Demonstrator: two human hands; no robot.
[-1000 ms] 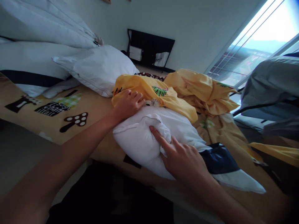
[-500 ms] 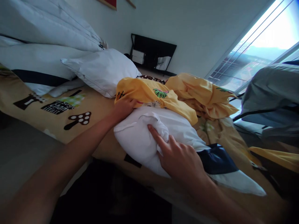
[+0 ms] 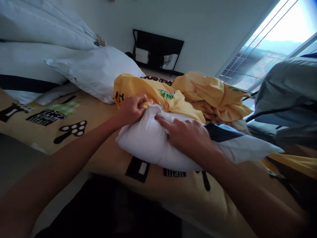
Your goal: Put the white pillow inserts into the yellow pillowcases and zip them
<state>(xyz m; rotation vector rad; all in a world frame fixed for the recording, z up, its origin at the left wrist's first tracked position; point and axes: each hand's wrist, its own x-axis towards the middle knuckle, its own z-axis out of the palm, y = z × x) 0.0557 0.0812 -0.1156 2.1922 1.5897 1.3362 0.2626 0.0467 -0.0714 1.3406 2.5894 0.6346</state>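
My left hand (image 3: 132, 107) is closed on the bunched edge of a yellow pillowcase (image 3: 177, 97) with a printed green-and-pink figure. A white pillow (image 3: 146, 142) lies just in front of the pillowcase, one end pulled up into a fold beneath the left fist. My right hand (image 3: 187, 132) grips the top of this pillow with curled fingers, the index finger pressing into the cloth near the fold. A dark blue band (image 3: 221, 132) crosses the pillow's right end. Whether any of the pillow is inside the pillowcase is hidden.
Everything rests on a tan patterned bed sheet (image 3: 99, 138). White pillows (image 3: 99, 71) are heaped at the left. More yellow cloth (image 3: 205, 89) lies crumpled behind. A grey-covered object (image 3: 284, 92) stands on the right by the window (image 3: 267, 56). A black shelf (image 3: 157, 49) is against the wall.
My left hand has lifted and tightened on the pillowcase edge, drawing it toward the pillow's raised fold. My right hand has moved up, and the pillow's right end has risen.
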